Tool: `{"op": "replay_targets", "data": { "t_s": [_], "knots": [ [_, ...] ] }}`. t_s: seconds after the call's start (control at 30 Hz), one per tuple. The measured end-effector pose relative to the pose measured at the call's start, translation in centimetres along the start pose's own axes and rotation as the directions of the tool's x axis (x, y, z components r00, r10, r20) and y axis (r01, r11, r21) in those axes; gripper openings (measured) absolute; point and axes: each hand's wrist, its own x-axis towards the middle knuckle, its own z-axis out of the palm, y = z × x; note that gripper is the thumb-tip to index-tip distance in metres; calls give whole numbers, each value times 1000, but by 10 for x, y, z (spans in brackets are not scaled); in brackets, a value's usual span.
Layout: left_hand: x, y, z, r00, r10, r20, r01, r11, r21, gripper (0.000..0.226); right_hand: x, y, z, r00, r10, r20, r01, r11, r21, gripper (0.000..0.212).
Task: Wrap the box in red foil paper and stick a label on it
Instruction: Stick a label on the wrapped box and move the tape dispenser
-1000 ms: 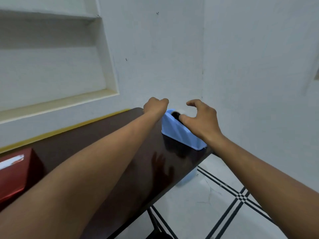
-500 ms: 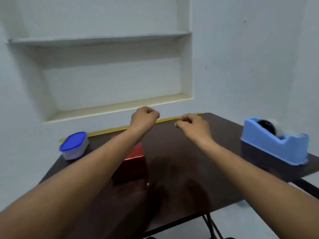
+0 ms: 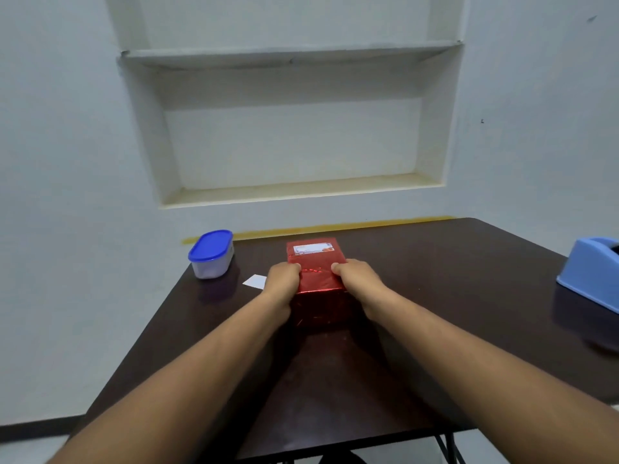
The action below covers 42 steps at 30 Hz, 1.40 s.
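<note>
Shiny red foil-wrapped box (image 3: 316, 274) in middle of frame, on dark brown table (image 3: 435, 296). White label (image 3: 313, 248) already stuck on top, far end. Left hand (image 3: 283, 279) and right hand (image 3: 356, 279) grip box sides, fingers curled round. Wrapping looks done; maybe last press or tape left.

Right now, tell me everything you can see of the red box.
The red box is wrapped all over in shiny, crinkled red foil and sits flat on the dark table, near its middle. A white label is stuck along the far edge of its top. The left hand and right hand grip its two sides, thumbs on top.
</note>
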Motion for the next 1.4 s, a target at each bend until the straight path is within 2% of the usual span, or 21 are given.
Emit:
{"op": "replay_targets", "data": {
  "t_s": [0.23, 0.4, 0.63, 0.73, 0.8, 0.87, 0.9, 0.97, 1.07, 1.1, 1.13, 1.17, 1.27, 1.33, 1.4],
  "knots": [
    [37, 25, 49, 999, -15, 35, 19, 991, -129, 22, 53, -8, -35, 994, -11, -105, 14, 1000, 28, 37],
    [85, 33, 82, 998, -37, 50, 43, 991, -130, 28, 108, -11, -61, 992, -23, -120, 18, 999, -37, 38],
    [98, 26, 94, 998, -46, 35, 48, 996, -73, 30, 150, 13, -65, 996, -5, -91, -1, 998, -56, 37],
    [96, 25, 88, 996, 5, 84, 0, 998, -59, 23, 106, -5, -64, 991, -34, -129, 26, 997, -66, 32],
    [97, 27, 73, 993, 102, 62, -108, 990, 92, 22, 69, -24, -62, 976, -100, -192, 73, 988, -139, 31],
    [95, 28, 47, 971, 239, 27, -229, 884, 407, 24, 54, -31, -61, 943, -211, -257, 163, 967, -195, 32],
    [94, 31, 29, 961, 278, 12, -236, 790, 566, 21, 46, -35, -58, 921, -271, -280, 218, 954, -207, 35],
    [93, 35, -3, 958, 286, -16, -158, 574, 804, 20, 33, -41, -48, 891, -356, -282, 302, 928, -217, 40],
    [81, 35, -40, 990, 142, -7, -21, 192, 981, 27, 17, -45, -26, 893, -405, -195, 367, 908, -204, 36],
    [78, 31, -48, 995, 97, 6, -15, 93, 996, 36, 11, -45, -18, 898, -405, -171, 372, 907, -196, 35],
    [75, 25, -56, 996, 91, 5, -10, 61, 998, 42, 7, -45, -11, 902, -404, -152, 376, 908, -183, 35],
    [76, 17, -62, 993, 122, -1, -10, 90, 996, 42, 4, -44, -4, 908, -397, -136, 374, 913, -164, 34],
    [77, -3, -70, 948, 318, -18, -82, 298, 951, 24, -3, -41, 6, 929, -355, -106, 341, 931, -131, 34],
    [77, -9, -71, 928, 372, -4, -139, 357, 924, 12, -7, -39, 7, 936, -335, -103, 323, 938, -124, 34],
    [71, -6, -68, 921, 387, 35, -206, 411, 888, 12, -11, -37, 3, 943, -318, -101, 307, 945, -113, 34]
  ]
}}
